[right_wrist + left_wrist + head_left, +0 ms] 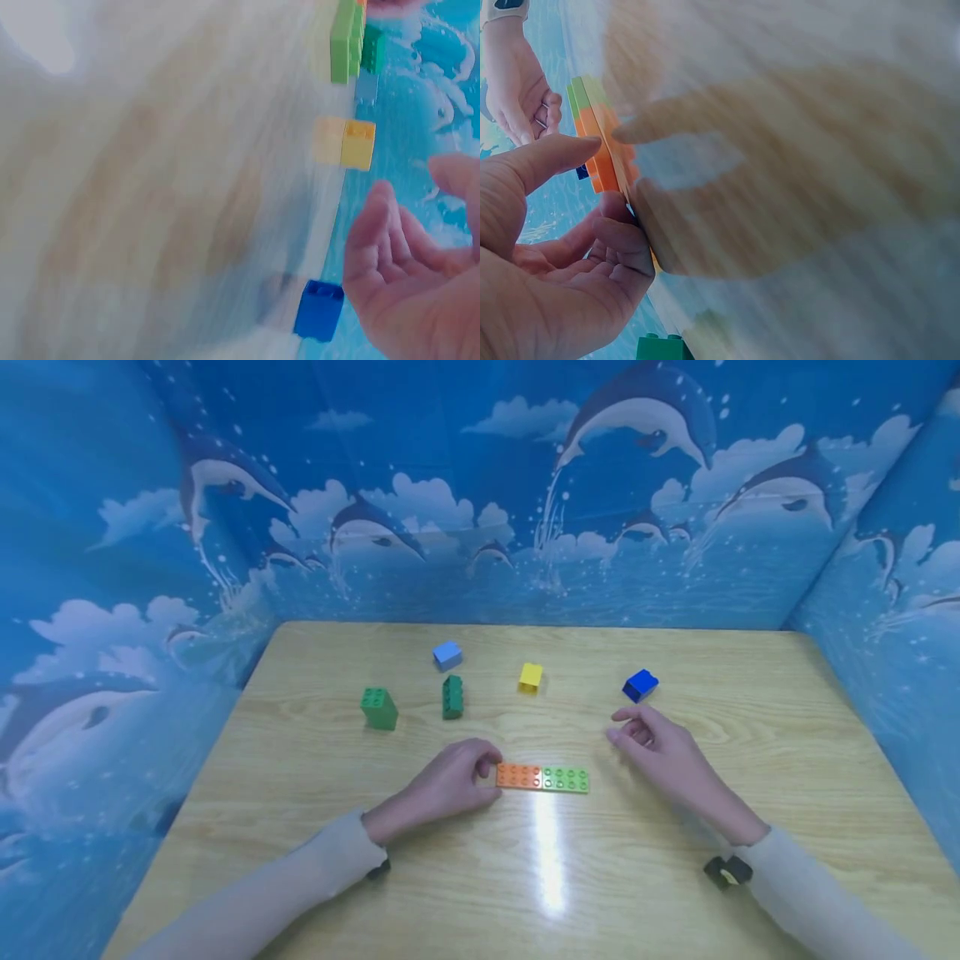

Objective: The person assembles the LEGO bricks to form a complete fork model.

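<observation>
An orange building brick (519, 776) and a light green building brick (566, 779) lie end to end in one row on the table. My left hand (453, 779) pinches the free end of the orange brick, with the thumb (581, 152) along one side and curled fingers by the opposite corner. To the right of the row, my right hand (671, 760) hovers with loosely bent fingers and holds nothing. Just beyond its fingers is a dark blue brick (641, 686); the right wrist view shows this blue brick (319, 310) apart from the hand.
Farther back on the wooden table (720, 668) lie a yellow brick (530, 678), a light blue brick (447, 656) and a dark green brick (452, 697). A tall green brick stack (380, 709) stands at left. Dolphin-print cloth (450, 568) borders the back and sides.
</observation>
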The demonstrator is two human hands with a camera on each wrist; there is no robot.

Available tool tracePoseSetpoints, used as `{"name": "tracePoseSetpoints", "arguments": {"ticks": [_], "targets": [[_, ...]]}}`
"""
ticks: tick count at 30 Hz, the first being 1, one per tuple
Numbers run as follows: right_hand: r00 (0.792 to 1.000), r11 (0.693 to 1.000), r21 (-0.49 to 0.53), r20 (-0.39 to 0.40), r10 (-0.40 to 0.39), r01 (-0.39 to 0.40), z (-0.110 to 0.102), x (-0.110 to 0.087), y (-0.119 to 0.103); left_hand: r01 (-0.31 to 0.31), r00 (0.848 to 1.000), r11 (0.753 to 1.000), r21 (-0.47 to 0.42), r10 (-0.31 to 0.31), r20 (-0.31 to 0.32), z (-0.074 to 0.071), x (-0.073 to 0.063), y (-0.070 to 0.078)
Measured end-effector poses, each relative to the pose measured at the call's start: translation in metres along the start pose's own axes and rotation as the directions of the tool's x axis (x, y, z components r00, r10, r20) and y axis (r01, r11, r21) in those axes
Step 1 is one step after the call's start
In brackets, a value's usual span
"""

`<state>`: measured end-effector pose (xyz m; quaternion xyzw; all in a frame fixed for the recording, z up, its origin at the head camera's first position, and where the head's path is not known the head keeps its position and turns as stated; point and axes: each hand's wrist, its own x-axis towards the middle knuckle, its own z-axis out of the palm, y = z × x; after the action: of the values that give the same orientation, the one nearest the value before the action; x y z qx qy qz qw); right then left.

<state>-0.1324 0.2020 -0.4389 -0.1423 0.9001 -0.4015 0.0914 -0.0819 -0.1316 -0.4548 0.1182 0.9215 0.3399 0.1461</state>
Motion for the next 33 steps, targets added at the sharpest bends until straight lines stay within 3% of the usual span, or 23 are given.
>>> {"name": "tracePoseSetpoints", "arguments": {"ticks": [5,9,19,24,33], "targets": [[0.990,0.997,0.049,-0.124,0.070,-0.065,-0.017,0.009,0.010,-0.007,1.000,1.000,0.003,0.007,0.005,0.000,-0.001,0.001],[0.979,0.991,0.092,-0.166,0.115,-0.101,-0.028,0.017,0.020,-0.019,1.000,1.000,0.010,0.019,0.002,-0.001,-0.001,0.003],[0.975,0.978,0.070,-0.096,0.200,-0.194,-0.046,0.038,0.036,0.009,1.000,1.000,0.004,-0.009,-0.002,0.001,0.002,0.005],[0.968,0.967,0.079,-0.044,0.246,-0.243,-0.052,0.046,0.041,-0.009,1.000,1.000,0.002,0.009,-0.016,0.001,0.002,0.004],[0.960,0.956,0.090,0.008,0.280,-0.280,-0.044,0.054,0.043,-0.040,0.999,0.999,-0.007,0.040,-0.025,-0.001,-0.002,0.001]]}}
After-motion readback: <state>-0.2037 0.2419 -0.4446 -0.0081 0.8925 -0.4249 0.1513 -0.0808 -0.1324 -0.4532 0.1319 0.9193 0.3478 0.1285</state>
